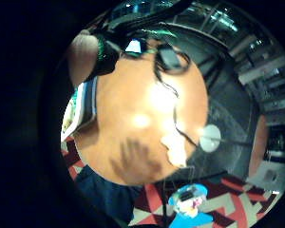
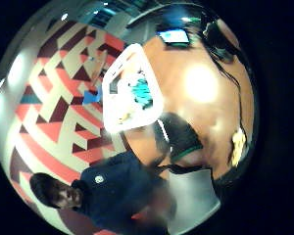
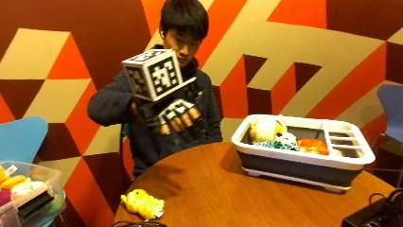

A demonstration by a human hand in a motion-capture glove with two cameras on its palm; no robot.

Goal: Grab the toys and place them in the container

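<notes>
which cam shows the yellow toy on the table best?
Outside view: the yellow toy sits whole on the table, near its edge, apart from the container. The thumb side palm view shows it small at the table edge; the little finger side shows a washed-out pale shape.

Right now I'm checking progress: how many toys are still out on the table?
1: a yellow plush toy lies on the round table near its edge, apart from the container. Several toys already sit in the container; others may be hidden.

toys in container (image 3: 302,158): 4 | yellow toy (image 3: 144,203) on table: 1
</notes>
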